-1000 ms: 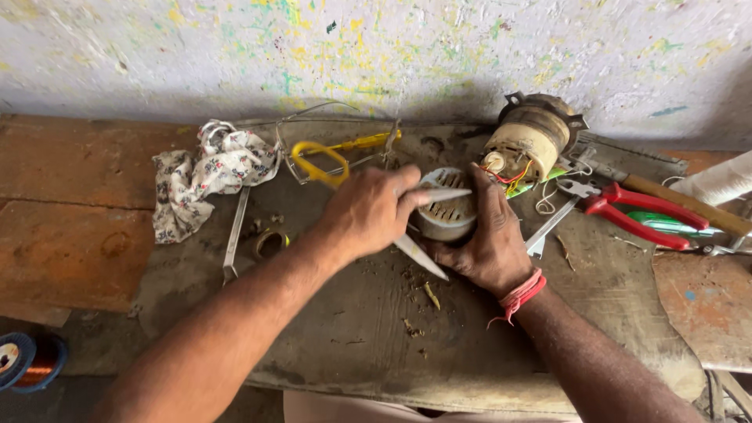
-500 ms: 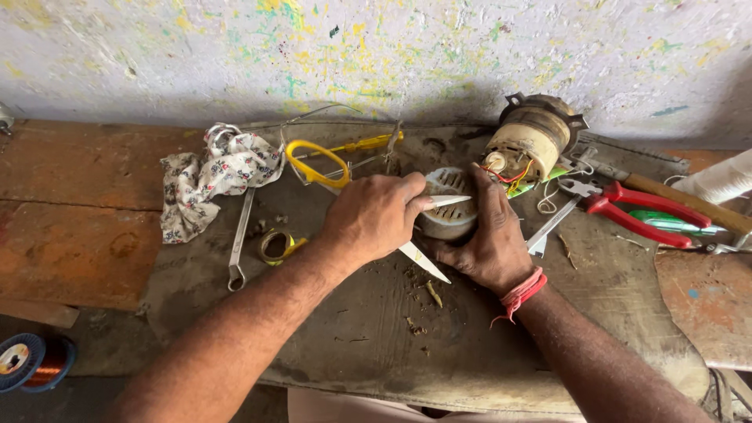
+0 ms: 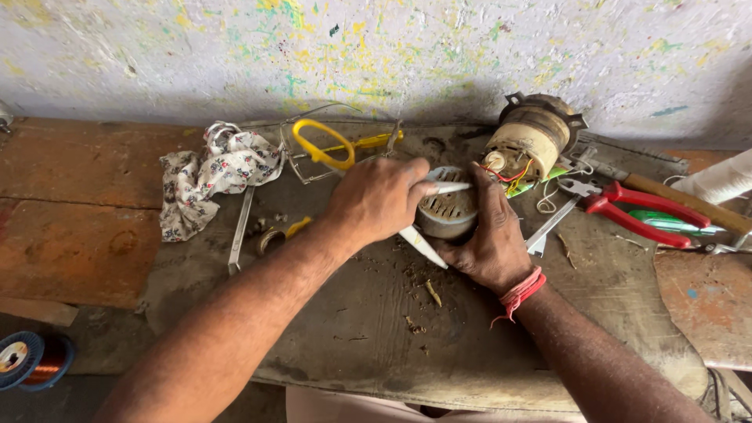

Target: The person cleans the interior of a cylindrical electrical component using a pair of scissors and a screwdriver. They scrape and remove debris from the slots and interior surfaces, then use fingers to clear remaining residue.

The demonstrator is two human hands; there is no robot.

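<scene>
From the head camera, the left hand [image 3: 378, 201] was closed around one white strip [image 3: 450, 188], pressing its tip into the slotted top of a single round metal motor part [image 3: 448, 211] at the middle of the work mat [image 3: 376, 345]. The right hand [image 3: 489, 239] was wrapped around that part's side, steadying it. One second motor [image 3: 533, 145] lay just behind. One floral rag [image 3: 215, 172], one yellow-handled scissors [image 3: 333, 145] and one red-handled pliers [image 3: 642, 211] lay around. One copper wire spool [image 3: 27, 360] sat at lower left.
</scene>
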